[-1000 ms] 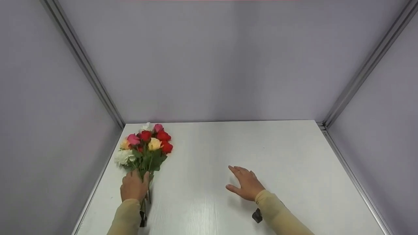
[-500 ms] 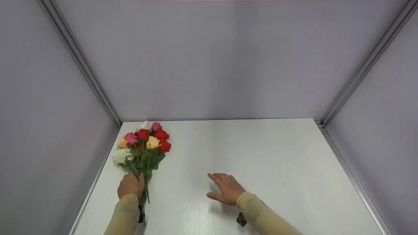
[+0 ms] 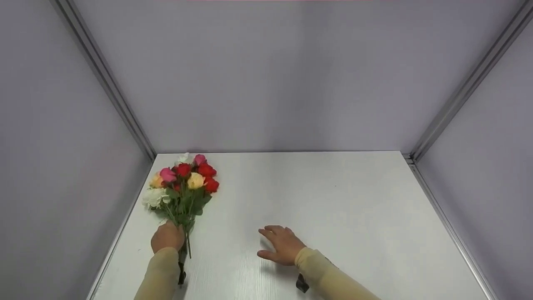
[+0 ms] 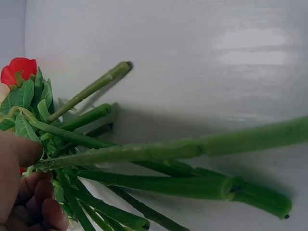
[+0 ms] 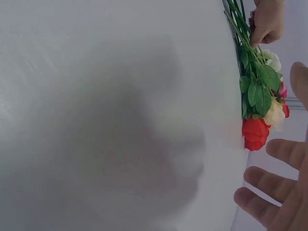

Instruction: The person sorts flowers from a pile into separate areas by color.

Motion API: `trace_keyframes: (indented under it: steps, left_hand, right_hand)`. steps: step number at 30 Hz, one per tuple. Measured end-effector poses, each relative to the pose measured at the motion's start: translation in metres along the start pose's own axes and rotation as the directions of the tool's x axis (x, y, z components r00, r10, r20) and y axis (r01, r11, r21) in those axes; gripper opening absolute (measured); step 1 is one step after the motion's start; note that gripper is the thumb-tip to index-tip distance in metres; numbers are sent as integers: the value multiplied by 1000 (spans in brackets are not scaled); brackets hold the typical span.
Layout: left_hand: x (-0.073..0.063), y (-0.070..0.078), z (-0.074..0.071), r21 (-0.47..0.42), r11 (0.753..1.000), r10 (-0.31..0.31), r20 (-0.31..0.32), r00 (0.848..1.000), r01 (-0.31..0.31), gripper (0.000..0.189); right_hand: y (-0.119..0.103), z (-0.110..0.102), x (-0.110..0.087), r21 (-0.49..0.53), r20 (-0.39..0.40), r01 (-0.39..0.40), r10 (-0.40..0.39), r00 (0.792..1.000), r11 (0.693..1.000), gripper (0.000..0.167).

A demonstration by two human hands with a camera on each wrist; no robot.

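A bunch of flowers [image 3: 183,191] in red, pink, yellow and white lies at the left of the white table, blooms toward the back wall. My left hand [image 3: 167,237] is at its stems. In the left wrist view, the thumb and curled fingers pinch a green flower stem [image 4: 178,149], while several other stems [image 4: 207,187] fan out beyond the hand. Which bloom the pinched stem carries cannot be made out. Over the table to the right, my right hand [image 3: 281,246] hovers with fingers spread and holds nothing; the bunch shows beyond its fingers in the right wrist view.
The white table [image 3: 354,216] is bounded by a grey back wall [image 3: 266,83] and grey side walls [image 3: 54,146]. Metal rails run along the corners. Near the right wrist is a small black device [image 3: 302,283].
My right hand has moved left and slightly nearer the front edge, fingers still spread. The left hand's fingers have closed in on the stems. The bunch stays in place.
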State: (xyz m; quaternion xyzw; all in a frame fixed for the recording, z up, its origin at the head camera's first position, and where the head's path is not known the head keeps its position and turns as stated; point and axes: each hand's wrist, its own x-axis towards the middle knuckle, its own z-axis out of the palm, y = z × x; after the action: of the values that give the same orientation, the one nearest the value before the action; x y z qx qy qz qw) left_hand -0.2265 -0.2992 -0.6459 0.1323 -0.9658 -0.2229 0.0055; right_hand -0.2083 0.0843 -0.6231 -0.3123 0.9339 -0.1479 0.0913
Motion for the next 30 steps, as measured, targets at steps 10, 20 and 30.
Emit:
trace_keyframes:
  steps: [10,20,30]
  left_hand:
    - [-3,4,-6,-170,984,-59,-35,998,53,27]
    - [-10,18,-13,-345,934,-169,-206,964,90,28]
    - [-19,45,10,-595,792,-285,-166,944,135,37]
  right_hand:
    - [-4,10,1,10,14,22,-22,1000,1000,74]
    - [-18,16,3,49,56,63,-66,996,997,70]
    - [-37,17,13,97,123,26,-38,992,995,56]
